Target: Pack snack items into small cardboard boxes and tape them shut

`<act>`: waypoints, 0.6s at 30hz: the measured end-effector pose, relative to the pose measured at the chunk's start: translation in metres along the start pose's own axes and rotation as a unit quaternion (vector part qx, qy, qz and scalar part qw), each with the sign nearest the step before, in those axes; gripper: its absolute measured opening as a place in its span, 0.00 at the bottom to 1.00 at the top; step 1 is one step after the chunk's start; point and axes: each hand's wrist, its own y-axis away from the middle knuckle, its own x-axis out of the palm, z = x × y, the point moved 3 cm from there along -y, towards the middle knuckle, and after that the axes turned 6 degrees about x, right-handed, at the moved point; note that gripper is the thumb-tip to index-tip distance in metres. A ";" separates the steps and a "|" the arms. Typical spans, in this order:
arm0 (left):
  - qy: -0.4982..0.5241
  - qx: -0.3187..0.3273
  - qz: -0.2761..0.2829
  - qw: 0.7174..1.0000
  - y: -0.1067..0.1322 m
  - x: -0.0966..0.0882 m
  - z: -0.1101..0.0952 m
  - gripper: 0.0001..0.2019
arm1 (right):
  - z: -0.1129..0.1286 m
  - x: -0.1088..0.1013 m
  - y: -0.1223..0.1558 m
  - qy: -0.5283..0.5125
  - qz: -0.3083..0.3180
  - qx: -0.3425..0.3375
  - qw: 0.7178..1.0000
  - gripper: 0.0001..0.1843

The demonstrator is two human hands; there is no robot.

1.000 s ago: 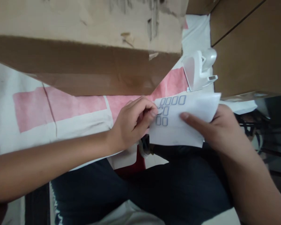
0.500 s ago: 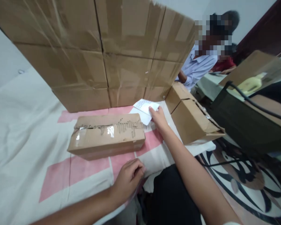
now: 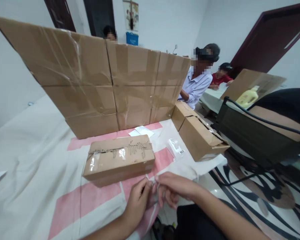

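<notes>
My left hand [image 3: 139, 200] and my right hand [image 3: 170, 190] meet at the near edge of the table, fingertips pinched together on something tiny that I cannot make out. Just beyond them lies a small taped cardboard box [image 3: 119, 159] on the white and pink cloth [image 3: 37, 173]. A white sticker sheet [image 3: 141, 131] lies behind that box, at the foot of a tall wall of cardboard [image 3: 102, 83]. A clear packet with a white part [image 3: 175, 147] lies to the right of the small box.
An opened cardboard box [image 3: 198, 135] sits at the table's right edge. A dark chair back [image 3: 255, 136] stands to the right. Three people sit further back; one in a light shirt [image 3: 197, 86] is at another table. A patterned floor [image 3: 265, 200] lies below right.
My right hand let go of the white sheet behind the small box and came back to meet my left hand. The view has lifted from my lap to the room.
</notes>
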 end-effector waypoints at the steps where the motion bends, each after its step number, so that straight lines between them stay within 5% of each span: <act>1: -0.004 0.001 0.010 1.000 0.001 0.001 -0.001 0.26 | -0.012 0.007 0.000 -0.038 0.027 -0.013 0.999 0.24; 3: -0.022 0.008 0.028 0.999 0.002 0.004 -0.003 0.26 | -0.033 0.013 -0.001 -0.063 0.015 -0.059 0.996 0.22; 7: -0.058 0.033 0.056 0.996 0.004 0.009 -0.005 0.25 | -0.049 0.012 0.003 0.017 -0.131 -0.178 0.975 0.15; 13: -0.067 0.020 0.039 0.997 0.003 0.007 0.002 0.24 | -0.030 -0.005 0.014 0.189 -0.242 -0.273 0.912 0.10; 18: -0.088 0.045 0.044 0.994 0.002 0.006 0.001 0.27 | -0.011 -0.047 0.001 0.089 -0.391 -0.295 0.867 0.09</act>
